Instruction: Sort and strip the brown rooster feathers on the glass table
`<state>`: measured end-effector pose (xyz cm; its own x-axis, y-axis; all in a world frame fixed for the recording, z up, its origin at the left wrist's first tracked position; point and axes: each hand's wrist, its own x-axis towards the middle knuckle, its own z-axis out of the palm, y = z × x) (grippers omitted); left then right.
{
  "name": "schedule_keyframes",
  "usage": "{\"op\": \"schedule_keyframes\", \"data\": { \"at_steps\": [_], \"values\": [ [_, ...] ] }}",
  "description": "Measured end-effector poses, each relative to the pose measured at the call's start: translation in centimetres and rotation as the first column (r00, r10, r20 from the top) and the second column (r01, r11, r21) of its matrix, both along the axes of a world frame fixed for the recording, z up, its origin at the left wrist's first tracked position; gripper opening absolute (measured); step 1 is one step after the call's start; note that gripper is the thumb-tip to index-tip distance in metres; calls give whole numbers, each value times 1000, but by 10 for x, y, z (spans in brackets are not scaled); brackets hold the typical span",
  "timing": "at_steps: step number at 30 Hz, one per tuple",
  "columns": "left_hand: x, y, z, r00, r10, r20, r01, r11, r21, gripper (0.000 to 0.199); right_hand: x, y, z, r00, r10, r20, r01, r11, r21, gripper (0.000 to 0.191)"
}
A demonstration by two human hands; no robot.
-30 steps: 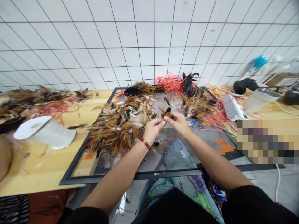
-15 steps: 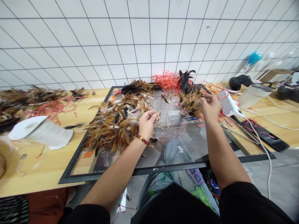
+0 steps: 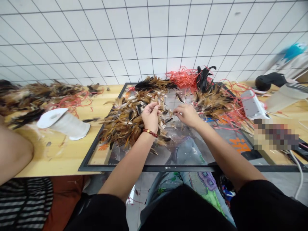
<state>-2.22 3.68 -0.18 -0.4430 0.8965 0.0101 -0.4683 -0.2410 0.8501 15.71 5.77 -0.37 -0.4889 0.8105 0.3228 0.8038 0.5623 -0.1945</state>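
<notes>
A big heap of brown and black feathers (image 3: 127, 125) covers the left part of a black-framed glass panel (image 3: 166, 157). At the heap's right edge my left hand (image 3: 150, 115) is pinched closed on something too small to make out. My right hand (image 3: 186, 114) is over the middle of the glass, fingertips together near small loose feathers; what they hold, if anything, cannot be made out. A second feather bunch (image 3: 213, 101) lies right of my right hand, below a tangle of red string (image 3: 184, 78) and black feathers (image 3: 204, 77).
On the left stand a white spool (image 3: 64, 123), more feathers (image 3: 38, 96) and red string, beside another person's arm (image 3: 14, 150). A white power strip (image 3: 253, 104), a translucent cup (image 3: 287, 98) and a cable (image 3: 298, 179) are on the right. Behind is a tiled wall (image 3: 134, 29).
My right hand has moved left from the right feather bunch to the middle of the glass, nearer my left hand. The view has shifted left, and another person's arm shows more.
</notes>
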Motion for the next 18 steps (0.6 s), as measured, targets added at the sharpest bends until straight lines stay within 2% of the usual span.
{"op": "schedule_keyframes", "data": {
  "at_steps": [4,7,9,13,18],
  "values": [
    [-1,0,-2,1000,8,-5,-8,1000,14,13,-24,8,18,973,90,211,-65,990,-124,31],
    [0,-1,-2,1000,3,-24,-4,1000,-17,10,-38,8,21,937,197,288,-134,965,-224,31],
    [0,-1,-2,999,-8,-39,7,1000,-30,8,-43,6,21,912,218,347,-135,959,-248,29],
    [0,-1,-3,997,-12,-71,11,1000,-16,8,-35,8,30,901,160,403,-90,978,-186,29],
    [0,-3,-12,968,-65,-242,66,998,-2,9,-16,13,53,953,127,276,-102,990,-102,24]
  ]
}}
